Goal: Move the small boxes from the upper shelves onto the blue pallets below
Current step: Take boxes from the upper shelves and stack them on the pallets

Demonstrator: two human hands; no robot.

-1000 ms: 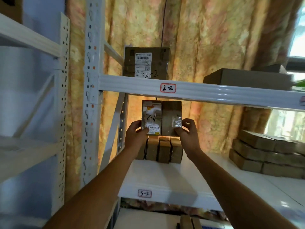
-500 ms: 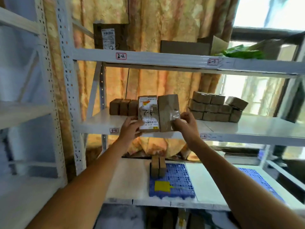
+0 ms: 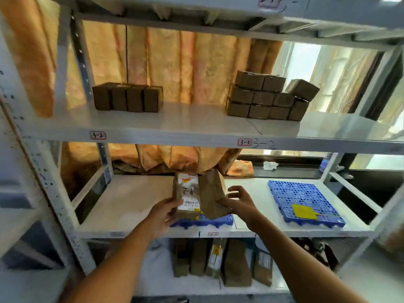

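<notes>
- Down from shelf height now: both boxes sit low over the near blue pallet (image 3: 202,220).
- Left grip (image 3: 162,214) clamped on labelled box (image 3: 187,195).
- Right grip (image 3: 239,201) fingers spread, touching plain box (image 3: 211,193), which tilts.
- Second pallet (image 3: 303,203) lies right.

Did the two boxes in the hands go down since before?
Yes. The two boxes were level with the 3-2 shelf and now sit below it, just above the blue pallet.
</notes>
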